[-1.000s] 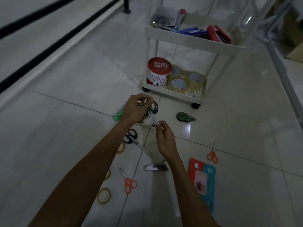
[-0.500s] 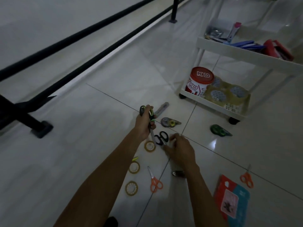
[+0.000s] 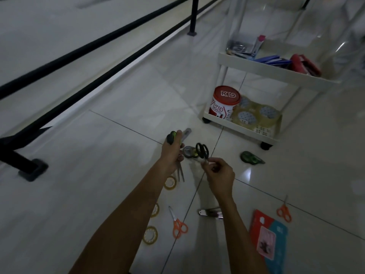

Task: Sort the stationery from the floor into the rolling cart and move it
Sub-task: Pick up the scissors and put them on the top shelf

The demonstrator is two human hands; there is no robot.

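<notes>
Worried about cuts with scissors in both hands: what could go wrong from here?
The right hand pinches the black-handled scissors near the blades, so a slip may nick fingers or drop them. The left hand holds green-handled scissors blades down, close to the right hand; it could jab.

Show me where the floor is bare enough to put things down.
Bare: the wide tiles between the railing foot and the tape rolls; also the tile right of the green dispenser, beyond the far orange scissors. Crowded: from the tape rolls across to the card pack, and the cart's bottom shelf.
</notes>
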